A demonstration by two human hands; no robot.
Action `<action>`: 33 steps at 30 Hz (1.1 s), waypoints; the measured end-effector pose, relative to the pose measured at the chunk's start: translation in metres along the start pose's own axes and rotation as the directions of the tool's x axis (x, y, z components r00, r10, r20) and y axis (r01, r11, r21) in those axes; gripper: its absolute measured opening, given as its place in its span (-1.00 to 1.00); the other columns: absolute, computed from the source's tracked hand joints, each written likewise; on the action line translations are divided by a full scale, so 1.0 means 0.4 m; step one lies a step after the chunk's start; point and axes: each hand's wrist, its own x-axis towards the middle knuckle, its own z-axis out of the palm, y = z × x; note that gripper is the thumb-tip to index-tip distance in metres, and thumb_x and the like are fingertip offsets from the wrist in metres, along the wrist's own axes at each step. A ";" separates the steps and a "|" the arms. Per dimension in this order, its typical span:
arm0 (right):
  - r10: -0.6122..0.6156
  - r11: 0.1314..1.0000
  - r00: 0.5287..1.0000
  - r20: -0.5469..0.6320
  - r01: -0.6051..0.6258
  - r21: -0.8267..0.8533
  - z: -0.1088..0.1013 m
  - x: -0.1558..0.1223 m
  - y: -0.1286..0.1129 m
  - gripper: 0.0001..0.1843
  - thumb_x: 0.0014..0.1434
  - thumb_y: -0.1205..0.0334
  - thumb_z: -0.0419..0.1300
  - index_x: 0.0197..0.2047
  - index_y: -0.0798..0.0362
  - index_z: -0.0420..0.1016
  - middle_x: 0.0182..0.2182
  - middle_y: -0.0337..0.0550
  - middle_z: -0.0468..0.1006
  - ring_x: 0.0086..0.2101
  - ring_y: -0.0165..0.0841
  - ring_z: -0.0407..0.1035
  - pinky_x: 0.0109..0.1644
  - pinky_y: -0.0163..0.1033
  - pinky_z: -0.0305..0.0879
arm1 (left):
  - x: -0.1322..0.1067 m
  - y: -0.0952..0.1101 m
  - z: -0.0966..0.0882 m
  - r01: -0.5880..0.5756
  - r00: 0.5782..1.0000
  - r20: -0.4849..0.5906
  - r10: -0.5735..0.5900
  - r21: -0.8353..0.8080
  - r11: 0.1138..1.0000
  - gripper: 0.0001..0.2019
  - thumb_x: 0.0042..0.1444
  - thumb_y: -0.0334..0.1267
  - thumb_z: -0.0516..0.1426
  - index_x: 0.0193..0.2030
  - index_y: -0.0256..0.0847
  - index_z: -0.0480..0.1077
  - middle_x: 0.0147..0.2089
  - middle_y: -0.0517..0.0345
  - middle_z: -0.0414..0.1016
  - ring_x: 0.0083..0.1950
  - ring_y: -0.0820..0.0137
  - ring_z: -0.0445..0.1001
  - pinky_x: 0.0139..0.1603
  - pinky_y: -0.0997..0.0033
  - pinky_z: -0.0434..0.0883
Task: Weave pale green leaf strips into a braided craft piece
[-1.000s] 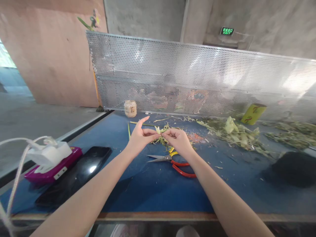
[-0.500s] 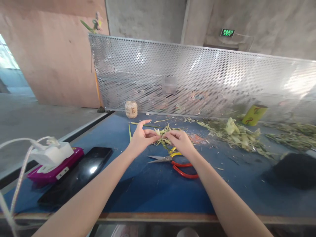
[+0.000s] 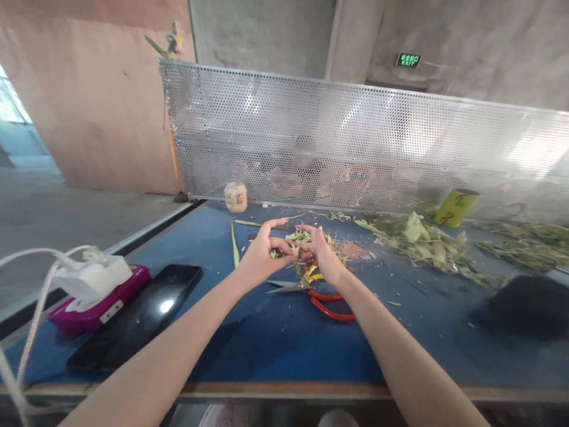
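My left hand is closed in a pinch, thumb against curled fingers, on a small pale plant piece. Facing it, my right hand has its lower fingers curled in at the same piece, while the index finger points out to the left. What the right fingertips grip is hidden. Beneath and behind both hands lies a heap of pale green plant scraps. Closer to me, scissors with red handles lie on the blue tabletop, blades pointing left. A small yellow-handled tool lies just above them, partly covered.
On the left are a black phone and a purple power strip with a white charger. A twine roll stands at the back. Leafy strips, a yellow-green can and a dark object are on the right.
My left hand has shifted slightly right and its fingers have curled in. My right hand has turned upright, its index finger now stretched out. The scissors have stayed put.
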 end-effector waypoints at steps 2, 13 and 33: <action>-0.008 1.000 1.000 -0.001 0.008 -0.012 0.003 -0.003 0.002 -0.36 0.04 -0.32 -0.27 -0.02 -0.01 0.05 -0.68 -0.43 -0.03 -0.70 -0.53 -0.13 -0.61 -0.38 -0.03 | 0.000 -0.001 0.001 0.005 1.000 -0.018 -0.004 0.083 0.997 -0.31 -0.16 -0.37 0.18 0.12 -0.26 -0.05 -0.51 0.27 0.42 -0.22 0.34 0.44 -0.23 0.37 0.28; -0.078 0.950 0.997 0.029 0.083 -0.302 -0.011 -0.007 -0.002 -0.42 0.10 -0.23 -0.25 -0.05 0.03 0.17 -0.69 -0.41 -0.02 -0.66 -0.51 -0.07 -0.57 -0.37 0.00 | -0.003 -0.001 0.002 -0.045 0.999 -0.016 0.048 0.147 0.988 -0.26 -0.13 -0.34 0.15 0.19 -0.23 -0.12 -0.49 0.25 0.44 -0.37 0.42 0.40 -0.30 0.39 0.27; -0.246 0.792 0.949 -0.198 0.079 -0.605 -0.044 0.013 -0.019 -0.85 -0.05 0.22 0.07 -0.49 0.12 0.38 -0.57 -0.19 0.46 -0.52 -0.43 0.33 -0.41 -0.34 0.20 | -0.001 0.004 -0.016 -0.071 0.990 -0.102 0.099 0.245 0.967 -0.35 -0.13 -0.27 0.17 0.12 -0.21 0.01 -0.46 0.22 0.48 -0.20 0.34 0.43 -0.19 0.33 0.23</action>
